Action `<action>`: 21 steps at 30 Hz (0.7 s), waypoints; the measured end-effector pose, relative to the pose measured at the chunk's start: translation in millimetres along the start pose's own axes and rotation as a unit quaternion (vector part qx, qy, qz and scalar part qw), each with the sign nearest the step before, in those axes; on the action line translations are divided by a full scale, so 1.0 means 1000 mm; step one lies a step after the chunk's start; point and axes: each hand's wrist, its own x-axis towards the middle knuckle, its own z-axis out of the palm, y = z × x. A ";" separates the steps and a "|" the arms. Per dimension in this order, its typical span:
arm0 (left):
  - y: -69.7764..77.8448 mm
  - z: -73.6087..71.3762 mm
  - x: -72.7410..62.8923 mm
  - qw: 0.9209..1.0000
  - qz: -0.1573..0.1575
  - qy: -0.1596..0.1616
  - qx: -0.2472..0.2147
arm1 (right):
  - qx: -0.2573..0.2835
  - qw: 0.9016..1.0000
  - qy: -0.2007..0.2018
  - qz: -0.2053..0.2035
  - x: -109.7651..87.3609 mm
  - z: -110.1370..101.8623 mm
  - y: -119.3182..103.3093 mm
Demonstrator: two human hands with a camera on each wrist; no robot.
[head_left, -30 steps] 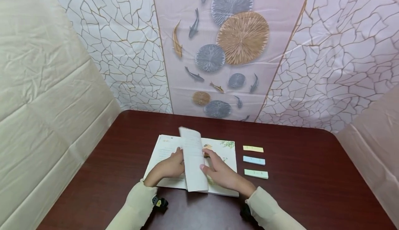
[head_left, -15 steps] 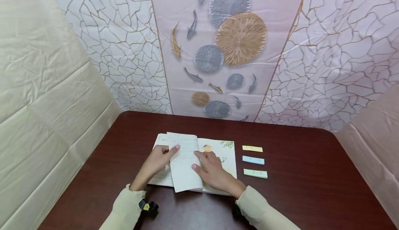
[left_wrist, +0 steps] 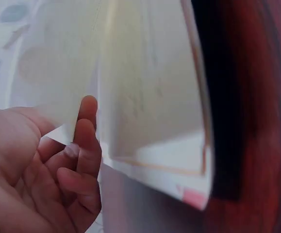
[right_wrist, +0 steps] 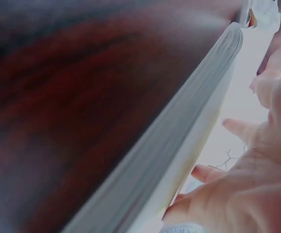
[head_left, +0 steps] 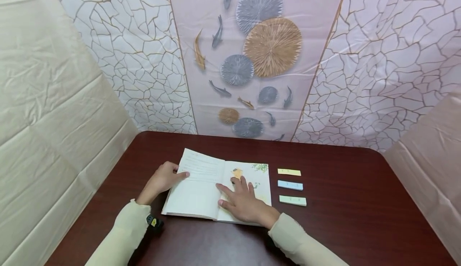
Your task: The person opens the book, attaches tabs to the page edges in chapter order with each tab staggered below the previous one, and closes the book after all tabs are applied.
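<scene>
From my station I see the open white paper book [head_left: 207, 196] well short of the far edge of the glossy red-brown wooden table [head_left: 345, 214], just left of three pastel paper strips [head_left: 290, 185], patterned cloth [head_left: 144, 57] behind. The left hand [head_left: 163, 180] pinches a white printed page [head_left: 198, 178]; the right hand [head_left: 245, 204] spreads its fingers over the illustrated side.

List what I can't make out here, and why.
Marks on the yellow strip, blue strip and green strip: too small, head view.
Wording on the left page: too small, head view.
Part of the right page: covered by the right hand, head view.
Rest of the left sleeve: past the bottom edge, head view.
</scene>
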 end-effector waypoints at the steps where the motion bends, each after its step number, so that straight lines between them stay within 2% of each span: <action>1: -0.003 0.001 0.002 1.000 -0.001 0.004 0.004 | -0.006 1.000 -0.002 0.002 0.000 0.000 -0.001; 4: -0.008 0.005 0.007 1.000 -0.005 0.015 0.022 | -0.036 0.999 -0.005 0.009 0.002 0.000 -0.003; 9: -0.007 0.010 0.006 0.998 -0.008 0.039 0.048 | -0.083 0.996 -0.006 0.014 0.005 0.003 -0.006; 13: 0.000 0.011 0.003 0.994 0.013 0.083 0.068 | -0.103 0.995 -0.008 0.011 0.007 0.004 -0.008; 16: 0.008 0.013 -0.001 0.989 0.048 0.108 0.087 | -0.123 0.992 -0.010 -0.002 0.006 0.002 -0.008; 18: 0.014 0.015 -0.004 0.987 0.080 0.101 0.100 | -0.144 0.990 -0.007 -0.010 0.006 0.001 -0.008; 21: 0.025 0.024 -0.008 0.985 0.127 0.053 0.107 | -0.173 0.985 0.000 -0.016 0.007 -0.002 -0.008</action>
